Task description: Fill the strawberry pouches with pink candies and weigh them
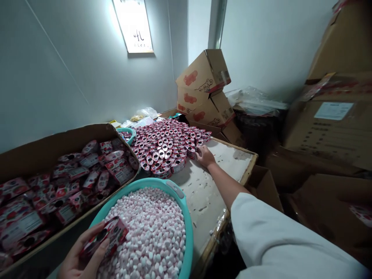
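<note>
My left hand (84, 252) is wrapped round a small red candy box (114, 236) with a dark oval opening on top. It is held tilted over the near left of a teal basin (188, 232). Pale pink and white candies (154, 224) fill the basin. Farther off, my right hand (205, 156) reaches to the right edge of a large cluster of upright red candy boxes (165, 145). Its fingers are curled against one box (190, 151) at that edge, partly hiding it.
At left stands a cardboard carton (64, 141) heaped with more red boxes. A smaller teal basin (132, 133) is behind it. The worn white tabletop (223, 155) ends at a taped edge on the right. Stacked cartons (203, 81) lean at the back; more cartons (328, 128) stand right.
</note>
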A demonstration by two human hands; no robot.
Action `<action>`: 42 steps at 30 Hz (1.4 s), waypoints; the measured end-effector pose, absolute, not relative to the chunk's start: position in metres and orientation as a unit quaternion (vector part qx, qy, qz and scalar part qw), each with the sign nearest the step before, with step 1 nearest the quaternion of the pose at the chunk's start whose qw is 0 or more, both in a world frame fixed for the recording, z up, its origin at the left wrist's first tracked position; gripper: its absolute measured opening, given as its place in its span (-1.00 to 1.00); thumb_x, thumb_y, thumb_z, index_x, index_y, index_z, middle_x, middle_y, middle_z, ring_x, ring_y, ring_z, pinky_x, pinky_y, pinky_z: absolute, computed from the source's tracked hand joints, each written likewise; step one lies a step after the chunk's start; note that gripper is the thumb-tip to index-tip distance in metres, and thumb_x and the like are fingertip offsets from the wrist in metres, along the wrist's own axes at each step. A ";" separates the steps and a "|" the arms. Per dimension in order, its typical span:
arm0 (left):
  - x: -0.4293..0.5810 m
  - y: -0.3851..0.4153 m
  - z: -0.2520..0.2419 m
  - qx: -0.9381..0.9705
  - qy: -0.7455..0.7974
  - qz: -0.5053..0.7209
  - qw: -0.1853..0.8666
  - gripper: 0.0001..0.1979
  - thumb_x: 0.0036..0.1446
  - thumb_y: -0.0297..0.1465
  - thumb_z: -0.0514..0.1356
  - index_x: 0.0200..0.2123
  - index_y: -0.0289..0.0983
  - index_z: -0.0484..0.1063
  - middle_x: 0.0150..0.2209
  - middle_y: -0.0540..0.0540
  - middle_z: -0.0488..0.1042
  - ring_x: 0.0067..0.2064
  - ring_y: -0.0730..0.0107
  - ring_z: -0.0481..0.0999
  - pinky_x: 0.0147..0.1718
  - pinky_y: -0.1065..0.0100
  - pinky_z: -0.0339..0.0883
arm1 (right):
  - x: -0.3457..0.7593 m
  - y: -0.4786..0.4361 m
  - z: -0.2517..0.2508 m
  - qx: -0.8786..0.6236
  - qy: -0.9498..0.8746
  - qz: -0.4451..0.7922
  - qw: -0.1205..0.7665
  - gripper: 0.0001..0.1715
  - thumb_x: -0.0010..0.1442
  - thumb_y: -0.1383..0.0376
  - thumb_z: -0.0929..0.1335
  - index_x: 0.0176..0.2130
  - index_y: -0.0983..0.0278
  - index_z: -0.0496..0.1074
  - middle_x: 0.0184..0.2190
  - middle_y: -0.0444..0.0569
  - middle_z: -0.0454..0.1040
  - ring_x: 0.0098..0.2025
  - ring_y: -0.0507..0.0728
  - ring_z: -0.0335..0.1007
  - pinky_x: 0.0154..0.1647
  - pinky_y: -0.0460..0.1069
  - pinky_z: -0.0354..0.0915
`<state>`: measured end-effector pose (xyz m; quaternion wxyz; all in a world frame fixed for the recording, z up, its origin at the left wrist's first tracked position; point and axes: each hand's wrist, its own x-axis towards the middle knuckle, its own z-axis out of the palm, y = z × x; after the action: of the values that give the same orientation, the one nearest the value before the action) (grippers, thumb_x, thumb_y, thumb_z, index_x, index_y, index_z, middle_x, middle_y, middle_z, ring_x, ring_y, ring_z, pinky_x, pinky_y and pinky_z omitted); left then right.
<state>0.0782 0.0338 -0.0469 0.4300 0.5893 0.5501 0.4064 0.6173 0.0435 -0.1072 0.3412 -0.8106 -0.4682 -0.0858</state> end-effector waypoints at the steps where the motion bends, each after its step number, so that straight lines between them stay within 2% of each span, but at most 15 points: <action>1: 0.078 0.033 -0.047 0.588 0.548 0.407 0.434 -0.40 -0.10 -0.05 0.42 0.00 -0.18 0.53 0.04 -0.10 0.59 0.10 -0.03 0.55 -0.05 0.29 0.54 | 0.618 0.044 -0.107 -0.806 -0.472 -0.083 0.347 -0.57 0.34 0.14 0.37 0.12 0.28 0.39 0.09 0.08 0.43 0.02 0.19 0.44 0.02 0.20 0.43; 5: 0.079 0.029 -0.045 0.580 0.546 0.401 0.452 -0.40 -0.06 -0.03 0.39 0.03 -0.15 0.50 0.06 -0.08 0.58 0.10 0.07 0.55 -0.09 0.40 0.53 | 0.621 0.045 -0.103 -0.783 -0.486 -0.073 0.381 -0.61 0.34 0.15 0.36 0.08 0.29 0.42 0.05 0.06 0.46 -0.01 0.17 0.46 0.00 0.18 0.44; 10: 0.084 0.025 -0.033 0.577 0.557 0.387 0.456 -0.38 -0.10 -0.14 0.38 0.07 -0.15 0.46 0.02 -0.10 0.59 0.01 0.09 0.60 -0.17 0.37 0.55 | 0.607 0.033 -0.088 -0.741 -0.474 -0.100 0.465 -0.64 0.34 0.14 0.36 0.03 0.29 0.44 0.04 0.06 0.47 0.02 0.19 0.44 0.05 0.20 0.40; 12: 0.089 0.021 -0.029 0.588 0.557 0.399 0.430 -0.41 -0.10 -0.22 0.35 0.07 -0.16 0.46 0.03 -0.11 0.58 0.00 0.10 0.60 -0.13 0.34 0.55 | 0.582 0.024 -0.079 -0.718 -0.459 -0.125 0.509 -0.71 0.38 0.19 0.29 -0.03 0.30 0.47 0.02 0.09 0.47 0.07 0.22 0.40 0.11 0.25 0.34; 15: 0.099 0.014 -0.024 0.594 0.537 0.457 0.386 -0.41 -0.12 -0.28 0.35 0.05 -0.21 0.45 0.06 -0.17 0.56 0.06 0.05 0.57 0.02 0.21 0.51 | 0.520 0.009 -0.056 -0.658 -0.496 -0.131 0.551 -0.56 0.40 0.29 0.10 -0.16 0.28 0.51 -0.06 0.17 0.47 0.07 0.25 0.37 0.15 0.26 0.29; 18: 0.106 0.010 -0.021 0.601 0.503 0.490 0.382 -0.25 -0.15 -0.31 0.41 0.17 -0.24 0.35 0.13 -0.22 0.51 0.12 0.02 0.54 0.12 0.10 0.45 | 0.445 -0.005 -0.020 -0.565 -0.631 -0.070 0.527 -0.67 0.36 0.22 0.21 -0.24 0.18 0.54 -0.19 0.01 0.52 -0.08 0.13 0.44 0.02 0.09 0.39; 19: 0.108 0.010 -0.021 0.604 0.501 0.483 0.388 -0.21 -0.15 -0.29 0.42 0.20 -0.25 0.34 0.14 -0.24 0.51 0.12 0.01 0.54 0.13 0.08 0.45 | 0.421 -0.009 -0.007 -0.509 -0.705 -0.033 0.492 -0.75 0.32 0.20 0.28 -0.24 0.12 0.56 -0.21 -0.06 0.54 -0.12 0.09 0.47 -0.03 0.03 0.40; 20: 0.109 0.009 -0.022 0.611 0.502 0.468 0.394 -0.20 -0.15 -0.28 0.43 0.21 -0.27 0.34 0.14 -0.25 0.50 0.12 -0.01 0.54 0.13 0.07 0.45 | 0.401 -0.013 0.005 -0.427 -0.807 0.027 0.407 -0.76 0.31 0.20 0.31 -0.12 0.11 0.56 -0.11 -0.04 0.55 -0.05 0.11 0.46 0.00 0.05 0.39; 21: 0.109 0.009 -0.023 0.620 0.504 0.451 0.398 -0.22 -0.14 -0.25 0.43 0.19 -0.29 0.37 0.13 -0.26 0.51 0.12 -0.02 0.55 0.13 0.06 0.45 | 0.383 -0.016 0.014 -0.397 -0.853 0.070 0.332 -0.68 0.28 0.15 0.36 0.00 0.12 0.52 0.04 0.03 0.50 0.06 0.17 0.42 0.07 0.10 0.36; 23: 0.110 0.009 -0.024 0.647 0.500 0.419 0.396 -0.31 -0.11 -0.21 0.43 0.12 -0.31 0.45 0.09 -0.26 0.55 0.08 -0.02 0.57 0.12 0.08 0.47 | 0.361 -0.020 0.021 -0.412 -0.876 0.156 0.197 -0.26 0.11 0.00 0.48 0.22 0.12 0.38 0.35 0.17 0.21 0.25 0.34 0.28 0.17 0.21 0.30; 25: 0.110 0.008 -0.024 0.678 0.481 0.396 0.389 -0.38 -0.07 -0.18 0.40 0.07 -0.31 0.48 0.05 -0.24 0.57 0.04 0.02 0.60 0.07 0.12 0.50 | 0.351 -0.022 0.015 -0.439 -0.864 0.228 0.096 0.16 -0.08 -0.07 0.56 0.37 0.14 0.18 0.45 0.27 -0.03 0.34 0.48 0.14 0.21 0.29 0.24; 28: 0.109 0.008 -0.022 0.719 0.471 0.375 0.347 -0.46 0.01 -0.19 0.35 0.05 -0.29 0.50 0.01 -0.22 0.60 -0.01 0.05 0.63 -0.01 0.15 0.55 | 0.350 -0.027 -0.003 -0.444 -0.859 0.247 0.060 0.38 -0.19 -0.07 0.60 0.43 0.18 0.04 0.39 0.31 0.10 0.35 0.54 0.08 0.28 0.36 0.12; 30: 0.108 0.007 -0.019 0.748 0.465 0.369 0.296 -0.49 0.06 -0.21 0.32 0.07 -0.28 0.51 0.03 -0.22 0.60 0.03 0.06 0.61 0.04 0.15 0.52 | 0.350 -0.031 -0.010 -0.447 -0.861 0.231 0.078 0.31 -0.17 -0.07 0.59 0.40 0.18 0.12 0.30 0.25 0.25 0.30 0.50 0.15 0.26 0.33 0.13; 34: 0.107 0.005 -0.017 0.794 0.416 0.374 0.239 -0.57 0.14 -0.23 0.29 0.06 -0.25 0.53 0.05 -0.20 0.59 0.07 0.09 0.59 0.10 0.17 0.46 | 0.347 -0.039 -0.008 -0.480 -0.838 0.244 0.083 0.08 -0.06 -0.05 0.56 0.32 0.19 0.27 0.11 0.16 0.40 0.06 0.36 0.36 0.03 0.16 0.30; 42: 0.081 -0.009 -0.005 0.565 0.507 0.585 0.286 -0.47 0.04 -0.26 0.38 0.08 -0.31 0.49 -0.03 -0.20 0.62 -0.04 0.14 0.64 -0.02 0.23 0.53 | 0.345 -0.043 -0.012 -0.500 -0.811 0.264 0.149 -0.20 -0.04 0.08 0.59 0.16 0.15 0.44 -0.08 0.03 0.46 -0.01 0.28 0.34 0.00 0.09 0.24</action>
<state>0.0809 -0.0094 -0.0054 0.2861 0.5645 0.5068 0.5854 0.3449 -0.0425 -0.0122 0.1491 -0.5004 -0.8109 0.2640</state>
